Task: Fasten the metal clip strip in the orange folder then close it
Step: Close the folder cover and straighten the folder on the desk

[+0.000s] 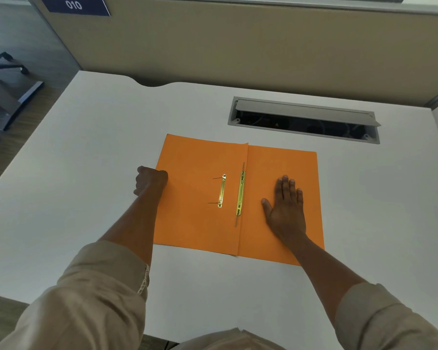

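Note:
The orange folder (200,223) lies open and flat on the white desk. A short brass clip strip (222,190) lies loose on the left flap, its two thin prongs pointing left. A longer brass fastener bar (241,195) lies along the fold, with a thin prong sticking out at each end. My left hand (151,180) is curled at the folder's left edge, fingers closed; whether it pinches the flap's edge is hidden. My right hand (284,208) rests flat, fingers spread, on the right flap, just right of the fastener bar.
An open cable hatch (303,120) with a grey lid is set into the desk (86,147) behind the folder. A beige partition (238,41) stands at the back. The desk's left edge drops to the floor, where chair legs (8,64) stand.

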Tool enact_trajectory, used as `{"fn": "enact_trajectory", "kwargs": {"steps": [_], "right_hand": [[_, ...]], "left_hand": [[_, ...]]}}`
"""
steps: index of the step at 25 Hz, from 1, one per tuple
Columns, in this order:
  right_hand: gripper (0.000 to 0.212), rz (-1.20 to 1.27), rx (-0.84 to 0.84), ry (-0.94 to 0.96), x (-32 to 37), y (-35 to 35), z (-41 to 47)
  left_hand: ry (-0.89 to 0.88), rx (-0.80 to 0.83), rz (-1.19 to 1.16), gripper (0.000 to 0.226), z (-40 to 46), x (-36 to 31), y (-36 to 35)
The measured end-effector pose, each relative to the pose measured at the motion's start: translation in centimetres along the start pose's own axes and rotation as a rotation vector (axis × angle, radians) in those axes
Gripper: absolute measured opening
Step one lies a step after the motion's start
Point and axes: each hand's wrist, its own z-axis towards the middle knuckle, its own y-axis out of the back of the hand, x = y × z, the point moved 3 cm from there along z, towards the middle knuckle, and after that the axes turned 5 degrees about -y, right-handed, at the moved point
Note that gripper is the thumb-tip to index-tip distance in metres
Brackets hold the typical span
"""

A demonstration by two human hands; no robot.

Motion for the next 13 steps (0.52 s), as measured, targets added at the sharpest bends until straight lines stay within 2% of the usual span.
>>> {"fn": "enact_trajectory", "kwargs": {"steps": [7, 13], "right_hand": [[0.077, 0.006, 0.003, -0.002, 0.1, 0.2, 0.0], [0.077, 0.033, 0.015, 0.004, 0.0, 0.3, 0.0]], "left_hand": [[-0.049, -0.070, -0.013, 0.042, -0.9, -0.9, 1.2], [-0.228, -0.167, -0.023, 0.039, -4.0, -3.0, 3.7]]}}
